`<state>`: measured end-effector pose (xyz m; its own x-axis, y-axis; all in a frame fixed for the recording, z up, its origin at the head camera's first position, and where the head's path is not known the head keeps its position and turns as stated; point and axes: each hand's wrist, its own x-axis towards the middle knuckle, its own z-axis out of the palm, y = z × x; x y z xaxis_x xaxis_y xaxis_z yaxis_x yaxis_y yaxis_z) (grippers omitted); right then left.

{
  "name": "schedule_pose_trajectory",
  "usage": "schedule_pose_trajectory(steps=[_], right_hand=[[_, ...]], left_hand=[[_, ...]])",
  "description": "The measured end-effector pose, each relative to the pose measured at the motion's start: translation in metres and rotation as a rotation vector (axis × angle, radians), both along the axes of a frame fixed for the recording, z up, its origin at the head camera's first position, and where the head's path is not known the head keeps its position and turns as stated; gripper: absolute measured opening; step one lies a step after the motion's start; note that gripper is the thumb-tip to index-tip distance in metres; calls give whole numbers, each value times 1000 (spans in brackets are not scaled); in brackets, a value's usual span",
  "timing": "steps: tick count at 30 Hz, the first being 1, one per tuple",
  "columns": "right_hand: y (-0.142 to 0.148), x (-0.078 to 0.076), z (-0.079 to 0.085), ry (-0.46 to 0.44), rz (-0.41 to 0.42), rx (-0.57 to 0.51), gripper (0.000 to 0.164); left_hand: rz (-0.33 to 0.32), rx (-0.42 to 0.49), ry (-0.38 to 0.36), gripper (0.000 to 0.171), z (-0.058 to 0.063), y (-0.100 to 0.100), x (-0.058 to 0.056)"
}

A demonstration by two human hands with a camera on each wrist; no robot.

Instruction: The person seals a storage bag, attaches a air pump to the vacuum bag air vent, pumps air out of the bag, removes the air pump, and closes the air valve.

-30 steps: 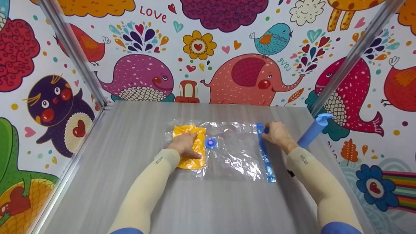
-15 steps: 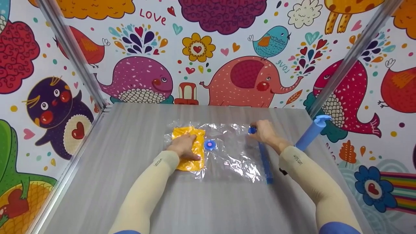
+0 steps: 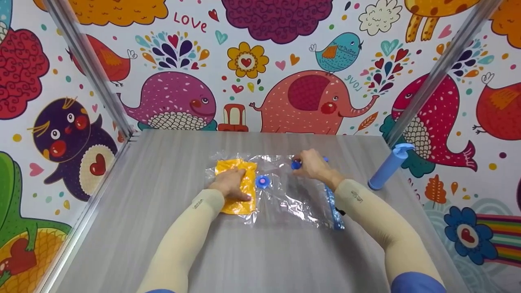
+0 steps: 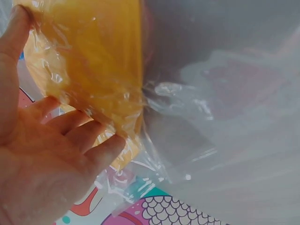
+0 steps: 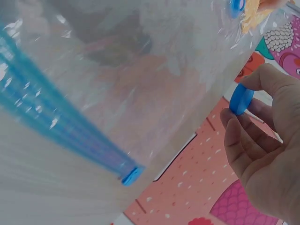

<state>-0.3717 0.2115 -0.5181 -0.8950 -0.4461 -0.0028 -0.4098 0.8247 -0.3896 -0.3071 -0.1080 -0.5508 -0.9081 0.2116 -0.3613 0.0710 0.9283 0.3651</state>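
Observation:
A clear plastic vacuum storage bag lies flat on the table, a folded yellow item inside its left part. My left hand rests on the bag over the yellow item, fingers spread; in the left wrist view its fingertips touch the film. Right of the yellow item sits a round blue valve with a pink centre. Above the bag's far part, my right hand pinches a round blue cap between thumb and fingers. The blue zip strip forms the bag's right edge, with a blue slider at its far end.
A blue hand pump stands upright at the table's right side. Printed cartoon walls enclose the grey table at the back and both sides, with metal posts at the corners.
My right hand has moved left from the zip strip with the blue cap, over the bag towards the valve. The left hand has stayed on the yellow item.

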Motion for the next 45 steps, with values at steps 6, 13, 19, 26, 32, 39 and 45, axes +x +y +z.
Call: schedule_pose_trajectory(steps=[6,13,19,26,32,39,45], right_hand=[[-19,-1,-3,60,96,12,36],[-41,-3,-5,70,168,17,36],[-57,-2,-9,114,197,32,40],[-76,-2,-14,32,198,32,39],[-87,-3,-20,36,262,90,29],[-95,0,-28,-10,267,150,36],[-97,2,-36,-23,273,149,31]], left_hand=[[-5,-1,-2,111,0,-1,0],[1,10,5,108,2,-2,3],[-44,-36,43,108,-3,-1,-1],[-28,-44,37,110,-5,-2,-4],[-13,-31,23,109,-4,-2,-3],[-19,-34,29,109,-4,-1,-4],[-15,-33,23,110,-2,0,-3]])
